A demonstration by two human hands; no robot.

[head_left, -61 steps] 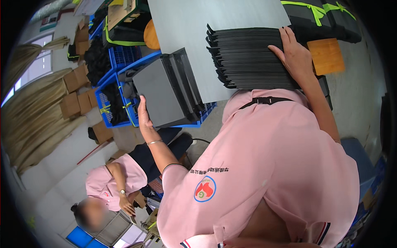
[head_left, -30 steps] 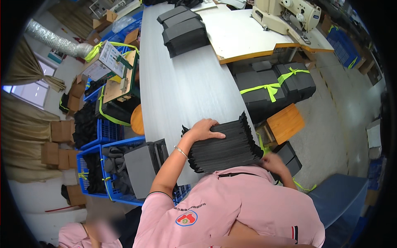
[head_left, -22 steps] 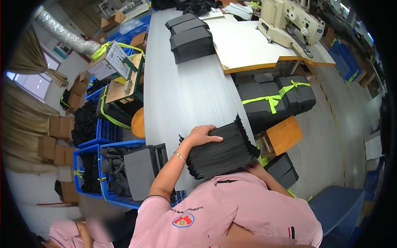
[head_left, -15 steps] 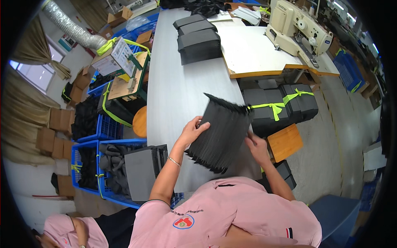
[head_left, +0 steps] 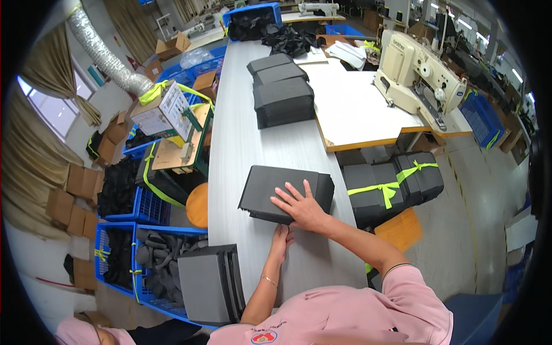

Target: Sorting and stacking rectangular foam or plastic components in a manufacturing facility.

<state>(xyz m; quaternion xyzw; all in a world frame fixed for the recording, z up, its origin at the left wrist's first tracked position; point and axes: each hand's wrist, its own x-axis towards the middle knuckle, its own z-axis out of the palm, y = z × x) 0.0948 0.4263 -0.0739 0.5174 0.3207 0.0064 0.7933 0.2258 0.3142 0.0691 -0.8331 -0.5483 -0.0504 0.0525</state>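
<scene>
A stack of thin dark grey sheets (head_left: 267,187) lies flat on the long pale table (head_left: 230,144), its edges slightly uneven. My right hand (head_left: 303,207) rests palm down on the top sheet, fingers spread. At the near side of the stack, my left hand (head_left: 280,244) touches the lower edge with outstretched fingers, their tips partly hidden by the stack. Farther along the table stand three more stacks of the same grey sheets (head_left: 283,95) in a row.
To the right stand a cream sewing machine (head_left: 417,80) on a white table (head_left: 356,106) and tied grey bundles (head_left: 374,192). Blue crates (head_left: 167,307) with grey pieces and upright sheets (head_left: 207,284) are at left. A wooden stool (head_left: 197,206) is beside the table; another person sits lower left.
The sheets went from being held upright and fanned between both hands to lying flat on the table. My right hand moved onto the top; my left hand moved to the near edge.
</scene>
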